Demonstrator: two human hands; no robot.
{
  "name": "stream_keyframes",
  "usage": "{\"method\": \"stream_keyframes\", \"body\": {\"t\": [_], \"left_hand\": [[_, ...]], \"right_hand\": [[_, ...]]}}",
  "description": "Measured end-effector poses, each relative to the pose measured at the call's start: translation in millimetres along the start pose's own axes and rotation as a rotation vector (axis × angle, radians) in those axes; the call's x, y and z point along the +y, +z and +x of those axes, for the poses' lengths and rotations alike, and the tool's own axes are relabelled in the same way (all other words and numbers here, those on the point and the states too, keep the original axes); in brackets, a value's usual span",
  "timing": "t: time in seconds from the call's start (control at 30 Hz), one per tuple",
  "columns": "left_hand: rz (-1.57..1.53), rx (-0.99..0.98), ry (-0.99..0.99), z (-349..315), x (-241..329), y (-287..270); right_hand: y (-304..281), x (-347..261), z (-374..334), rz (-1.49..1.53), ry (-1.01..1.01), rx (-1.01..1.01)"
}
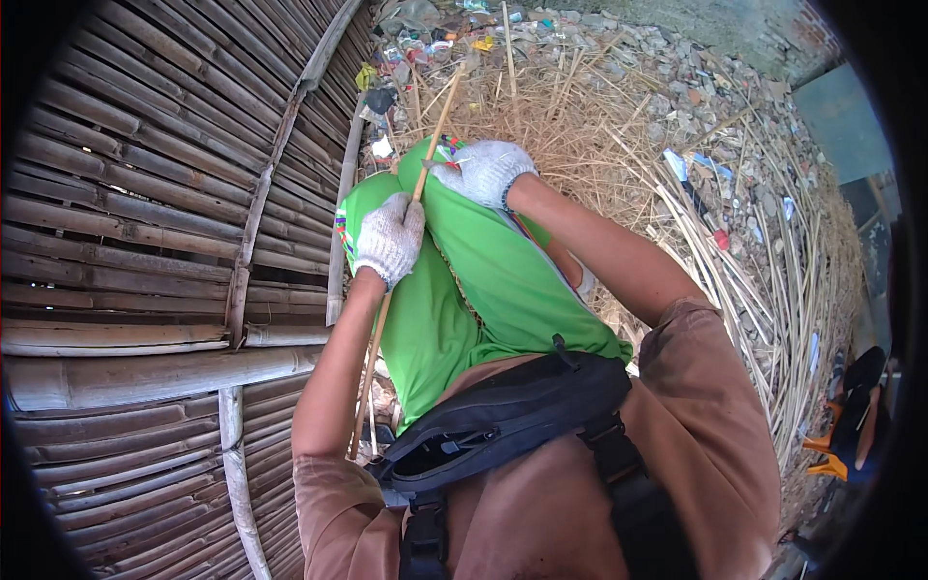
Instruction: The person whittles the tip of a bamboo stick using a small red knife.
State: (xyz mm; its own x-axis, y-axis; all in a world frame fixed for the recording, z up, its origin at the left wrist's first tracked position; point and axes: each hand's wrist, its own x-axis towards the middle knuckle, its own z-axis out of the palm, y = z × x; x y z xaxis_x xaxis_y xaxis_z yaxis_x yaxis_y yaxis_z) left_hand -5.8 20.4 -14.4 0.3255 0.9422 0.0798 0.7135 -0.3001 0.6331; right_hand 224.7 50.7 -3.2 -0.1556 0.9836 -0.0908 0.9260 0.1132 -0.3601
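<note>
Over the green-clad knees, head view: left hand [389, 237] and right hand [483, 169], both in white knit gloves, each closed around one thin bamboo strip [425, 159]. Strip's long axis runs lower left to upper right, tip toward the rubble. Woven bamboo panel [145, 193] alongside; loose strips [773, 280] remain heaped, so work looks partway.

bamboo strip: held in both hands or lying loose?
Held. The left hand grips the bamboo strip mid-length; the right hand closes on it higher up.

The person's knees [454, 280] sit in the middle, a thin stick [401, 246] running across them; left of the knees stands a bamboo slat wall [145, 242], beyond and right of them lies a heap of split canes [667, 164]
</note>
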Motion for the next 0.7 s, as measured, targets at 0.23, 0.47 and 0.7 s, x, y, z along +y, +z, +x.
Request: {"method": "stream_keyframes", "body": {"t": [0.23,0.47,0.7], "left_hand": [[0.167,0.127,0.194,-60.6,-0.9,-13.6],[0.199,0.105,0.143,-106.2,7.8,-25.0],[0.207,0.073,0.080,-143.6,14.9,-43.5]], "right_hand": [[1.5,4.1,-1.5,0.031,0.021,0.025],[2.7,1.8,-3.5,0.014,-0.003,0.024],[-0.3,2.8,-3.4,0.070,0.018,0.021]]}}
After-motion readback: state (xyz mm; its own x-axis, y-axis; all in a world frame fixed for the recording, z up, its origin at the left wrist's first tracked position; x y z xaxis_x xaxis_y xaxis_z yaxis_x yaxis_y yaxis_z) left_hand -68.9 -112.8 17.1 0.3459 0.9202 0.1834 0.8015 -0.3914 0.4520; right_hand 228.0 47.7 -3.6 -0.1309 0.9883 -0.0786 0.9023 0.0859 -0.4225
